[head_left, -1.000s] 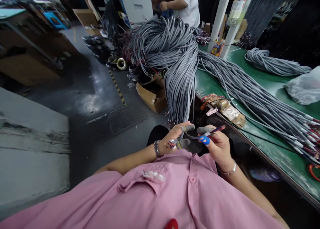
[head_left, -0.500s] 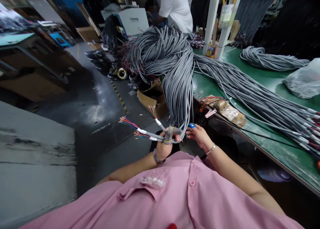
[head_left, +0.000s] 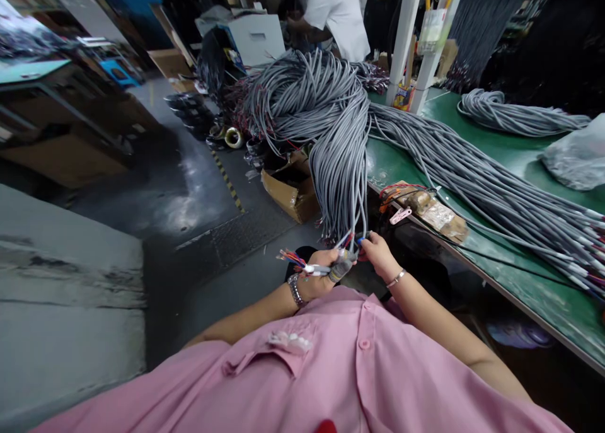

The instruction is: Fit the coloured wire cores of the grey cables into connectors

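My left hand [head_left: 319, 274] is closed on grey cable ends [head_left: 302, 264] whose stripped coloured wires fan out to the left; its fingers wear grey tape. My right hand [head_left: 376, 254] is pinched at the lower ends of the hanging grey cables [head_left: 341, 168], right beside the left hand. That thick bundle drapes over the edge of the green table [head_left: 529, 294] and runs back across it. What the right fingers pinch is too small to make out.
A taped block with coloured wires [head_left: 425, 206] lies on the table edge. An open cardboard box [head_left: 288, 190] sits on the floor below the cables. A person in white [head_left: 338, 17] works at the back. A plastic bag [head_left: 574, 159] lies right.
My left hand has drawn the cable ends closer and lower, so the coloured wires stick out less far. My right hand has moved up to the hanging cable ends.
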### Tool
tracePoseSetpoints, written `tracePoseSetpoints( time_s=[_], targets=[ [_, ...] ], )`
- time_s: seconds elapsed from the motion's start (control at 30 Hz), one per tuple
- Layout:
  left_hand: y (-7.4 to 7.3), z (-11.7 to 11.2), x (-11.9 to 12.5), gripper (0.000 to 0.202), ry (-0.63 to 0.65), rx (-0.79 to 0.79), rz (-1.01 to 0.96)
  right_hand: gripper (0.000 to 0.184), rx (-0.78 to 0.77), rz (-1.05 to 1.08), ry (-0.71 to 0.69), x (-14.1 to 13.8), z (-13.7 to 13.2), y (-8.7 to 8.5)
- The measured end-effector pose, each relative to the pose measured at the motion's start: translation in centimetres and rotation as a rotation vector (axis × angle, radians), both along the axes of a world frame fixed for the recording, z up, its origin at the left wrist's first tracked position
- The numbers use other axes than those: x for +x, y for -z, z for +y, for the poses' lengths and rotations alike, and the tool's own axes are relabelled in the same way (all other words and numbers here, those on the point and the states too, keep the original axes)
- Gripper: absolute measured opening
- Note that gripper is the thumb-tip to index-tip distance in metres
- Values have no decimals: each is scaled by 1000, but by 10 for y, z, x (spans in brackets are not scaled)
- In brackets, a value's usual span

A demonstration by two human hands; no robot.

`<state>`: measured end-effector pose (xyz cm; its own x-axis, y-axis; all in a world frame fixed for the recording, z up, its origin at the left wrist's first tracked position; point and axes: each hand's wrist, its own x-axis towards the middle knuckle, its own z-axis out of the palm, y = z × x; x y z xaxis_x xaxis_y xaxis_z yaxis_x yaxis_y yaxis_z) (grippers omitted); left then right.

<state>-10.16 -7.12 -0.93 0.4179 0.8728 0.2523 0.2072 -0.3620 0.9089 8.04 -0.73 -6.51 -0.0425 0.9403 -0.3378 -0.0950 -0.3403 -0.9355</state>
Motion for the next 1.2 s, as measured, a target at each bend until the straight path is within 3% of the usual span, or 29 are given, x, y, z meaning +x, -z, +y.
tracePoseSetpoints(
  time_s=[0.13, 0.23, 0.33, 0.43, 0.53, 0.7, 0.97, 1.1, 1.2],
  targets=[
    [-2, 11, -9, 43, 55, -2, 5, 12, -199, 430, -6, 4, -8, -7],
    [-4, 15, -14, 46, 98, -48, -67, 20, -287, 648, -147, 9, -14, -15],
    [-6, 16, -15, 51, 106, -88, -146, 21, -257, 760, -281, 14, -23, -19],
    [-4, 14, -16, 59, 124, -91, -162, 18, -174, 782, -314, 15, -36, -22],
    [0, 10, -15, 57, 92, -47, -107, 27, -107, 793, -333, 12, -48, -25],
    [0, 5, -12, 48, 39, 70, -52, 26, -134, 813, -279, 4, -55, -28],
    [-5, 4, -14, 52, 43, -91, -138, 25, -84, 810, -205, -9, -59, -30],
    [-12, 5, -15, 55, 92, -148, -124, 26, -16, 662, -201, -9, -60, -36],
    [-17, 7, -17, 43, 121, -134, -97, 26, 27, 523, -176, -7, -61, -40]
  ],
)
